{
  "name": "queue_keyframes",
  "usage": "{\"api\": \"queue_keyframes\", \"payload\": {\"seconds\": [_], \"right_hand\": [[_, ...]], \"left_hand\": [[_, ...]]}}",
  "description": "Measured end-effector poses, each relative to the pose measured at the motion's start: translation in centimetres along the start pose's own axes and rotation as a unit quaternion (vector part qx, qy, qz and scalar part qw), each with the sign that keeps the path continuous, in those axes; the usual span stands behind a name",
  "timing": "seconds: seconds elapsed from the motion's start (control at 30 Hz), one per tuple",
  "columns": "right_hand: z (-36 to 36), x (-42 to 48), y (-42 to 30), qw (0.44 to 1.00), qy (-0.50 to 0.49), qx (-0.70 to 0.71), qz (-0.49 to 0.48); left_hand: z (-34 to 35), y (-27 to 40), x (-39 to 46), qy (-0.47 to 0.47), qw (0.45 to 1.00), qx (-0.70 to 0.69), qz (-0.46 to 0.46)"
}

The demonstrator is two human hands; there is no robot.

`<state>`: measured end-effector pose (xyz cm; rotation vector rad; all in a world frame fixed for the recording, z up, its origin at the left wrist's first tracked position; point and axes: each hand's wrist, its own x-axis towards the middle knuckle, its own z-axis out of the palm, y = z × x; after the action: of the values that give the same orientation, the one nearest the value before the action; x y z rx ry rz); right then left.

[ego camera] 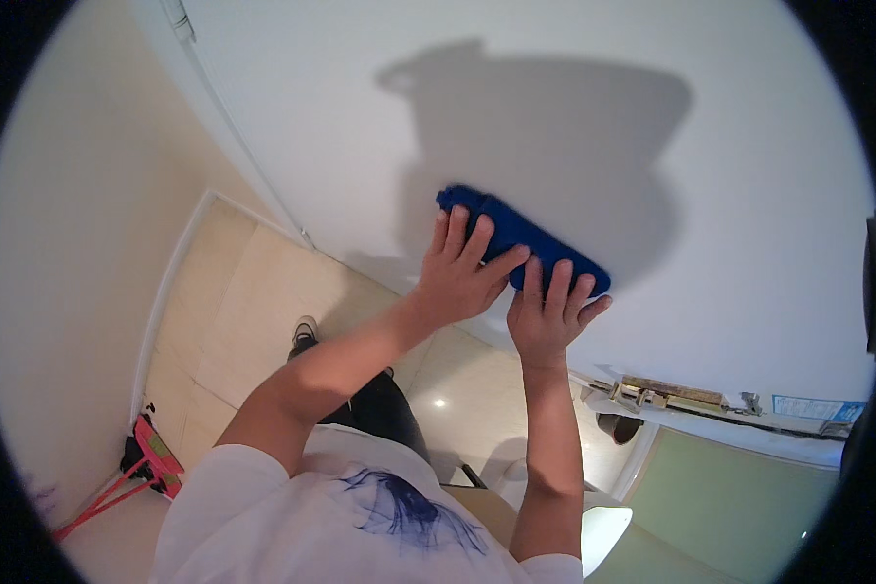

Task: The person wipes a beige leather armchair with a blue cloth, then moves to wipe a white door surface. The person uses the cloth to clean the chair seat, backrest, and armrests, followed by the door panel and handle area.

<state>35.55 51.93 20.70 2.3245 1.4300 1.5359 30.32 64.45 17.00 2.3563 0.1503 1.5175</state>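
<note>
A folded dark blue cloth (pixel 515 225) lies against a white door (pixel 759 219), slanting down from upper left to lower right. My left hand (pixel 454 274) presses the cloth's left half, fingers spread over it and thumb extended toward the other hand. Over the right half, my right hand (pixel 547 317) has its fingers laid on the cloth, with the little finger reaching past its lower edge. The two hands are close together, near the middle of the cloth. Their palms and the cloth's underside are hidden. A broad shadow falls on the door above them.
A latch (pixel 650 394) shows at the door's edge, near a blue-and-white label (pixel 817 407) bearing writing. Beyond it is a pale green panel (pixel 744 482). A red dustpan-like tool (pixel 157 456) stands by the left wall (pixel 80 255). Beige tiles (pixel 226 292) cover the floor.
</note>
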Motion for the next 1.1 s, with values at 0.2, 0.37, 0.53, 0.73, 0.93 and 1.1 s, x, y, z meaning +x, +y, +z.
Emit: {"api": "queue_keyframes", "payload": {"seconds": [0.2,0.37,0.53,0.73,0.93,1.1], "right_hand": [[2.3,-4.5,-1.4,0.999,-0.025,0.044,0.011],[4.8,-12.3,-4.2,0.986,-0.15,0.051,-0.048],[4.6,-11.4,-4.9,0.984,-0.162,0.062,-0.037],[2.4,-0.2,-2.9,1.0,0.017,0.026,-0.005],[0.6,8.9,-3.3,0.996,0.077,0.038,0.03],[3.8,4.5,-6.9,0.999,0.013,0.05,0.01]], "left_hand": [[0.3,-2.3,-3.7,-0.097,0.994,0.037,0.033],[0.7,-2.7,-10.7,-0.282,0.958,0.043,-0.021],[-0.3,-2.2,-10.8,-0.268,0.961,0.014,-0.062],[-1.3,-3.3,-1.9,-0.063,0.998,0.015,0.0],[-5.0,-5.3,6.7,0.038,0.998,0.029,0.039],[-4.0,-8.9,0.4,-0.062,0.995,0.054,0.055]]}}
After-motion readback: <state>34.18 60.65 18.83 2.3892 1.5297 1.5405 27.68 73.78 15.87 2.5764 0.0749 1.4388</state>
